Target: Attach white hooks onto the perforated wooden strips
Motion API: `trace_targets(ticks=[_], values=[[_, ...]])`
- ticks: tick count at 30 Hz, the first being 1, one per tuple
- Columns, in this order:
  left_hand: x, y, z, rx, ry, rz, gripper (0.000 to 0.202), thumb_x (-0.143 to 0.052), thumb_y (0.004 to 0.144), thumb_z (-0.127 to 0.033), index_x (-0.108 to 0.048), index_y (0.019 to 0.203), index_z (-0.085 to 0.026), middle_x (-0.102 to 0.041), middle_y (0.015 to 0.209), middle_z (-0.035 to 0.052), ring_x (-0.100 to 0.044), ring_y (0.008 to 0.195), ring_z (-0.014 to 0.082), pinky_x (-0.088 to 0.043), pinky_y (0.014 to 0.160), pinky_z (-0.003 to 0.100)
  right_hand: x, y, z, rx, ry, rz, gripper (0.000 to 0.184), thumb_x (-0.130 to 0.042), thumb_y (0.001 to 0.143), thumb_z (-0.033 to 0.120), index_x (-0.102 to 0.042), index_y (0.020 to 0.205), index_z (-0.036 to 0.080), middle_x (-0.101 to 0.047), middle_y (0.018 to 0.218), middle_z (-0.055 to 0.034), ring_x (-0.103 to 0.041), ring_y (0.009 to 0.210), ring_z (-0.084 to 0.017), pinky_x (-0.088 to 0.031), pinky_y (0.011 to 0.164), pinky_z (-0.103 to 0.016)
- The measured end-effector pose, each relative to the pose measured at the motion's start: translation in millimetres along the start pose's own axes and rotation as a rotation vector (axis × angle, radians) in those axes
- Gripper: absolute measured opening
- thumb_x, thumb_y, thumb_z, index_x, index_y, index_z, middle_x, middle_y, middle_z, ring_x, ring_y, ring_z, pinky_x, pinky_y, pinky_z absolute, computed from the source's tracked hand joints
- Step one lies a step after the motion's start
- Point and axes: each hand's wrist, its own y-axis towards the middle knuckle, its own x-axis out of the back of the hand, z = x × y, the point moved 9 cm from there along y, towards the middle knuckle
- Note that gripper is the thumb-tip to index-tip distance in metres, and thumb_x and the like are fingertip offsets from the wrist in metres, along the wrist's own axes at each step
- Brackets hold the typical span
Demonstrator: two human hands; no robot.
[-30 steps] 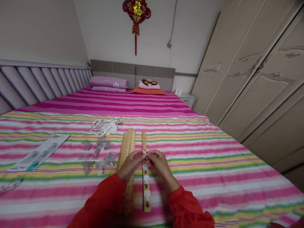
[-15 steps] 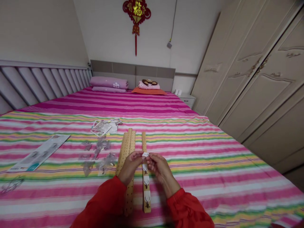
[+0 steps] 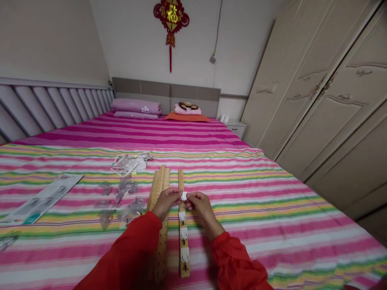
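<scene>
A small white hook (image 3: 184, 196) is pinched between the fingertips of my left hand (image 3: 165, 204) and my right hand (image 3: 202, 206). Both hands are closed at its sides, above a narrow wooden strip (image 3: 181, 177). Whether the hook touches the wood I cannot tell. Nearer to me, several white hooks (image 3: 184, 254) sit in a row along the same strip. Left of it, partly covered by my left hand and sleeve, lie wooden strips dotted with holes (image 3: 163, 237).
Clear plastic pieces (image 3: 127, 187) lie scattered to the left, with torn packaging (image 3: 125, 164) behind them. A printed card (image 3: 45, 199) rests farther left. All this is on a striped bedspread (image 3: 256, 225). A wardrobe (image 3: 308, 92) stands at the right.
The white hook has turned and now shows its face upright over the strip. My fingers have moved to its two sides. The view has shifted slightly.
</scene>
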Motion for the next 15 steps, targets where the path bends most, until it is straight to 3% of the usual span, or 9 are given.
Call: trace_targets(ticks=[8, 15], values=[[10.0, 7, 20, 0.001, 0.043, -0.108, 0.03, -0.077, 0.05, -0.026, -0.068, 0.075, -0.012, -0.068, 0.063, 0.0018, -0.063, 0.063, 0.0124, -0.05, 0.068, 0.027, 3, 12, -30, -0.061, -0.025, -0.033, 0.02, -0.073, 0.055, 0.029, -0.061, 0.054, 0.013, -0.06, 0.045, 0.0, -0.051, 0.037, -0.008, -0.038, 0.036, -0.019], [10.0, 12, 19, -0.082, 0.227, -0.145, 0.014, -0.067, 0.056, -0.02, -0.067, 0.068, -0.013, -0.067, 0.06, 0.0019, -0.063, 0.061, 0.0157, -0.049, 0.062, 0.028, 10, 17, -42, -0.072, -0.06, -0.085, 0.015, -0.067, 0.056, 0.025, -0.057, 0.051, 0.015, -0.055, 0.04, 0.004, -0.045, 0.033, -0.007, -0.032, 0.032, -0.017]])
